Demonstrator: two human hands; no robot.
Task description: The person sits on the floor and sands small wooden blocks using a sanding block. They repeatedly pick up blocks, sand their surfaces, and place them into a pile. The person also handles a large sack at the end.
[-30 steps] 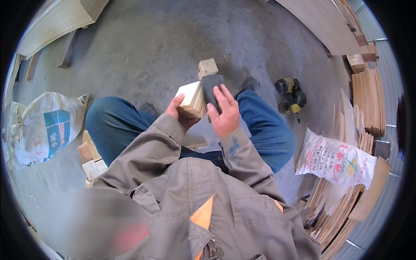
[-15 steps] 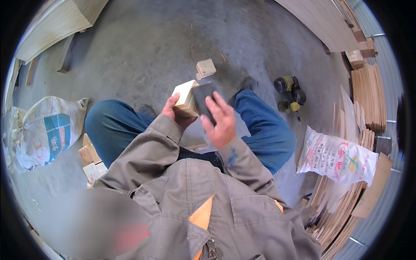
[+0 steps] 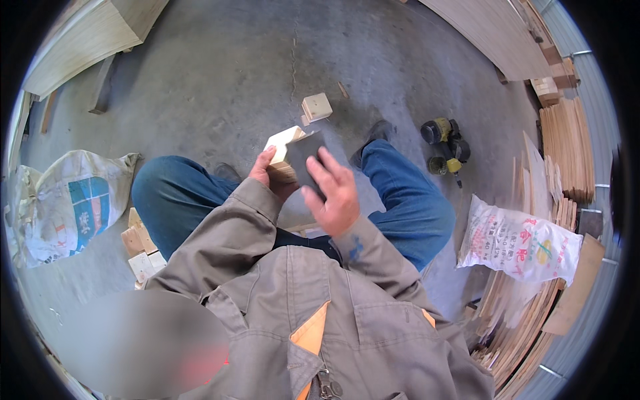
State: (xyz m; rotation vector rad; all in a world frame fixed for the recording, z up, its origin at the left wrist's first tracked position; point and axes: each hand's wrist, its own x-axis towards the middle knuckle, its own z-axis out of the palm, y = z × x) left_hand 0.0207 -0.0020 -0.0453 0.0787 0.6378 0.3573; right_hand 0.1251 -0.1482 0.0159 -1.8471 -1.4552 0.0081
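Note:
Between my knees, my left hand (image 3: 267, 167) is closed around a pale wooden block (image 3: 283, 141), thumb on its near left side. My right hand (image 3: 335, 199) holds a flat, dark grey sanding block (image 3: 308, 159) against the wooden block's right side. Its fingers lie across the sanding block, which hides much of that side. Another small wooden block (image 3: 317, 107) rests on the concrete floor just beyond my hands, with a little scrap beside it.
A yellow-and-black power tool (image 3: 445, 143) lies on the floor right of my right leg. White sacks flank me, one at left (image 3: 67, 207), one at right (image 3: 520, 241) on stacked wooden strips (image 3: 520, 320). More wood blocks (image 3: 140, 247) sit by my left knee. Large board stacks (image 3: 100, 40) stand farther off.
My right hand and the sanding block have shifted slightly left and toward me along the wooden block's side. My left hand stays nearly in place, still holding the wooden block.

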